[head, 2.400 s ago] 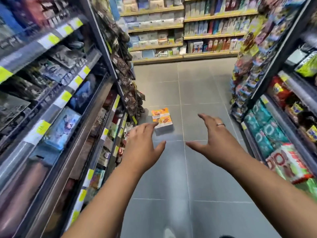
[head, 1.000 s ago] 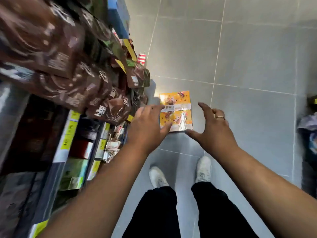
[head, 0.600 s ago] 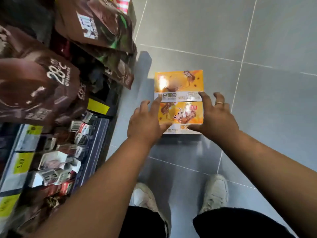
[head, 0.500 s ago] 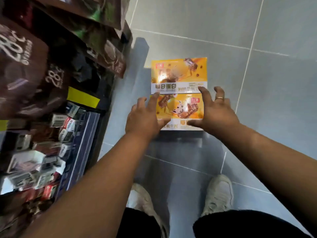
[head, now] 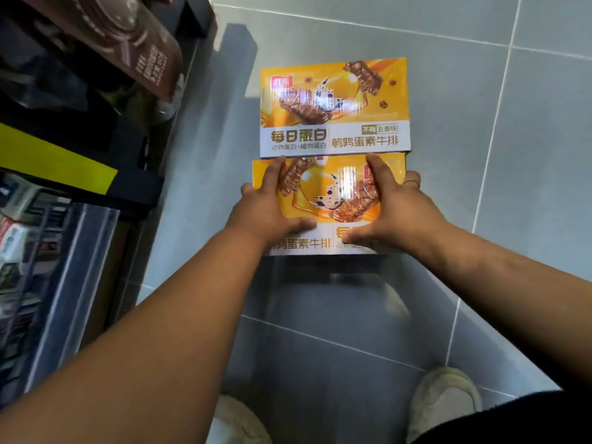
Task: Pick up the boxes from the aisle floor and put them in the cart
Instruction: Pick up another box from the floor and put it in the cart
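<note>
Two yellow-and-white snack boxes lie end to end on the grey tiled aisle floor. The far box is untouched. The near box is held from both sides. My left hand grips its left edge, with forefinger and thumb lying on the top face. My right hand, a ring on one finger, grips the right edge the same way. Whether the near box has left the floor I cannot tell. No cart is in view.
A dark shelf unit with yellow price strips runs along the left, close to the boxes, with brown snack bags hanging over it. My pale shoes stand just behind the near box. Grey tiles lie to the right.
I walked up the aisle and bent down over the boxes. Both hands went from spread in the air to closing on the sides of the near box.
</note>
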`<action>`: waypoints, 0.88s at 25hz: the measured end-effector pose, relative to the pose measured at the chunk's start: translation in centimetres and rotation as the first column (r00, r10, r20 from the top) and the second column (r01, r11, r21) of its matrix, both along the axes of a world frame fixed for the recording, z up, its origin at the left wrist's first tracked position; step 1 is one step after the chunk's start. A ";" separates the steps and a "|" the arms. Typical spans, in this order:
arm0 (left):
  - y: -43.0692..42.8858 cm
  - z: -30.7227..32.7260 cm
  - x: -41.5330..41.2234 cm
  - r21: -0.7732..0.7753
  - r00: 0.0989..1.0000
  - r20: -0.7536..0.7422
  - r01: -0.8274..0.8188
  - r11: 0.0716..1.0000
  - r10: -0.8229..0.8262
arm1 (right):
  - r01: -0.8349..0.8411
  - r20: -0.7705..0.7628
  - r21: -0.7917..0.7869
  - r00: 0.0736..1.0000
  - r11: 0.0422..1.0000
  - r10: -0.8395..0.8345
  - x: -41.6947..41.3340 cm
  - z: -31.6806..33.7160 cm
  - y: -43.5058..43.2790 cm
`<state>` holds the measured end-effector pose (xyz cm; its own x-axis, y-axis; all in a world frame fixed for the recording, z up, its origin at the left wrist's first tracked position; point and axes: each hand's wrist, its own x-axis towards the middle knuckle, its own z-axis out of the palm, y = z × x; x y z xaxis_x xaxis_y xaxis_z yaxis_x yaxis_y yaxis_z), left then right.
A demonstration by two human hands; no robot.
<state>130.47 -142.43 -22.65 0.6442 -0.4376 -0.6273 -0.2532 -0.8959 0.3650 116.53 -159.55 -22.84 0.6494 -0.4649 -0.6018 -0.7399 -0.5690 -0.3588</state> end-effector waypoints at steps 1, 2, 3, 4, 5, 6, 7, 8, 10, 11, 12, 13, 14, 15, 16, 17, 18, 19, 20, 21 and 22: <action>0.2 0.6 -0.1 -0.001 1.000 0.007 0.002 1.000 -0.002 | -0.011 -0.009 -0.006 1.000 1.000 0.011 0.1 0.6 0.3; 0.4 1.4 -0.1 -0.003 1.000 0.015 -0.001 1.000 0.001 | -0.018 -0.014 -0.018 1.000 1.000 0.017 0.3 1.4 0.5; 0.5 2.4 0.0 -0.007 1.000 0.023 -0.004 1.000 0.004 | -0.016 -0.015 -0.027 1.000 0.999 0.016 0.4 2.6 0.7; 0.7 3.9 -0.1 -0.009 1.000 0.027 -0.008 1.000 0.008 | -0.012 -0.018 -0.036 1.000 0.999 0.011 0.3 4.2 0.9; 0.9 5.9 -0.2 -0.018 0.999 0.034 -0.011 1.000 0.012 | -0.009 -0.020 -0.047 1.000 0.999 0.008 0.3 6.2 1.0; 1.2 8.1 -0.4 -0.030 0.999 0.043 -0.019 0.999 0.020 | -0.013 -0.018 -0.057 1.000 0.998 0.012 0.2 8.6 1.2; 1.5 10.3 -0.7 -0.039 0.998 0.049 -0.028 0.999 0.029 | -0.023 -0.020 -0.062 1.000 0.998 0.021 0.1 11.0 1.4; 1.8 12.6 -1.0 -0.045 0.998 0.051 -0.043 0.998 0.045 | -0.031 -0.021 -0.066 0.999 0.997 0.030 0.0 13.4 1.6; 2.7 18.4 -1.8 -0.060 0.995 0.055 -0.081 0.995 0.084 | -0.062 -0.007 -0.088 0.998 0.994 0.062 -0.4 19.3 2.1; 3.0 21.5 -2.2 -0.067 0.993 0.065 -0.094 0.993 0.098 | -0.074 0.004 -0.096 0.997 0.993 0.074 -0.5 22.6 2.3; 3.3 24.9 -2.6 -0.071 0.991 0.073 -0.105 0.992 0.110 | -0.082 0.011 -0.094 0.996 0.992 0.083 -0.5 26.1 2.4; 3.4 28.5 -2.9 -0.076 0.990 0.081 -0.113 0.991 0.119 | -0.085 0.016 -0.091 0.996 0.992 0.087 -0.6 29.5 2.5; 3.5 32.0 -3.2 -0.078 0.989 0.086 -0.116 0.990 0.122 | -0.080 0.023 -0.084 0.996 0.993 0.083 -0.9 32.9 2.5; 3.7 35.1 -3.6 -0.077 0.988 0.090 -0.117 0.990 0.124 | -0.071 0.034 -0.073 0.997 0.995 0.074 -1.2 35.9 2.6; 3.9 38.0 -3.9 -0.077 0.987 0.099 -0.115 0.990 0.123 | -0.065 0.052 -0.065 0.996 0.996 0.069 -1.6 38.8 2.8; 4.1 41.5 -4.4 -0.079 0.987 0.109 -0.109 0.991 0.117 | -0.069 0.063 -0.063 0.995 0.996 0.073 -2.0 42.2 3.0; 4.3 45.0 -4.9 -0.081 0.987 0.123 -0.098 0.992 0.108 | -0.077 0.066 -0.071 0.994 0.995 0.081 -2.4 45.6 3.3; 4.4 48.5 -5.4 -0.089 0.984 0.143 -0.095 0.991 0.107 | -0.079 0.073 -0.086 0.994 0.993 0.086 -2.8 49.0 3.3; 4.6 52.1 -5.9 -0.095 0.983 0.144 -0.103 0.990 0.116 | -0.075 0.079 -0.093 0.993 0.993 0.083 -3.4 52.5 3.4; 5.0 55.6 -6.6 -0.096 0.982 0.136 -0.116 0.989 0.128 | -0.066 0.088 -0.093 0.993 0.993 0.074 -4.2 55.8 3.6; 5.3 59.0 -7.3 -0.098 0.980 0.141 -0.125 0.987 0.138 | -0.066 0.101 -0.101 0.992 0.993 0.076 -4.8 59.1 4.0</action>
